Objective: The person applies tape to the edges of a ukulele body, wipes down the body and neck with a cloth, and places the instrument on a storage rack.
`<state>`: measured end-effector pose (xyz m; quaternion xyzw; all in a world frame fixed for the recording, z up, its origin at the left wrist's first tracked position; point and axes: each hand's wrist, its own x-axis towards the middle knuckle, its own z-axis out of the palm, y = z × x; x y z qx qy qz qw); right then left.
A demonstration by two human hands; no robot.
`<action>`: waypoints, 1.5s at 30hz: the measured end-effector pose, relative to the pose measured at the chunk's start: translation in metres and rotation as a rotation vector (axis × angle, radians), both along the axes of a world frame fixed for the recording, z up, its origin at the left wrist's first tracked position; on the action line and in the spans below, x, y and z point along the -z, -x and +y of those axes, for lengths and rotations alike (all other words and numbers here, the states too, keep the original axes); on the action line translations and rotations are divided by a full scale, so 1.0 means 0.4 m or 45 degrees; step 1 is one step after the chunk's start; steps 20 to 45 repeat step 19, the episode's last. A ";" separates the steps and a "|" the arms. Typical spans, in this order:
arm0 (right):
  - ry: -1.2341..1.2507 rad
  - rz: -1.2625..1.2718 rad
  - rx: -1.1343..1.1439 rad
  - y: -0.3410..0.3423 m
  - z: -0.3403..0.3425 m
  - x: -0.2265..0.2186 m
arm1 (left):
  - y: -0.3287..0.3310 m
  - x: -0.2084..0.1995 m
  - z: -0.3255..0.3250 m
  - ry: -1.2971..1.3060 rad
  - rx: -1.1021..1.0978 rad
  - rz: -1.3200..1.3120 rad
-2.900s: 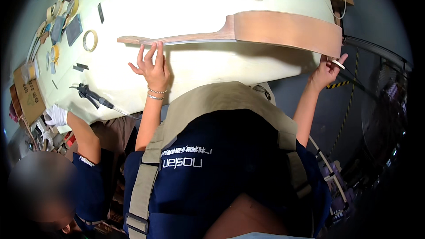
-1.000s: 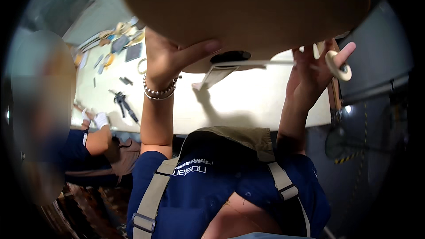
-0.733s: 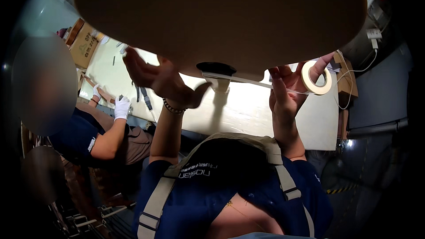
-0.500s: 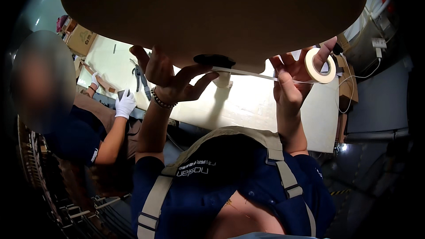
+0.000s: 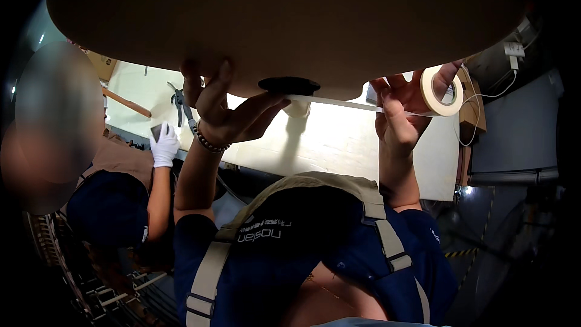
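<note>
Head view shows us holding a tan panel (image 5: 284, 18) overhead: our left hand (image 5: 227, 112) spreads flat beneath it for support, while our right hand (image 5: 399, 115) pinches a tape roll (image 5: 440, 91), its strip (image 5: 339, 103) drawn taut toward the panel's underside.

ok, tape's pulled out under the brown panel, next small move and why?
Probably press the tape strip up onto the brown panel with the left hand. The strip runs taut from the roll in the right hand to the black knob, and the left hand's fingers sit right beside that end.
</note>
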<state>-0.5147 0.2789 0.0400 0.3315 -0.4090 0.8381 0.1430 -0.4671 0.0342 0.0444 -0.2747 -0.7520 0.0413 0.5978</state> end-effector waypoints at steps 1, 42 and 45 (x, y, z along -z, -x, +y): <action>-0.004 0.006 0.001 -0.003 0.006 0.003 | -0.005 0.005 0.009 0.011 -0.003 0.002; -0.162 0.153 0.062 0.005 0.030 -0.018 | -0.026 -0.008 0.042 0.243 0.151 -0.208; -0.162 0.153 0.062 0.005 0.030 -0.018 | -0.026 -0.008 0.042 0.243 0.151 -0.208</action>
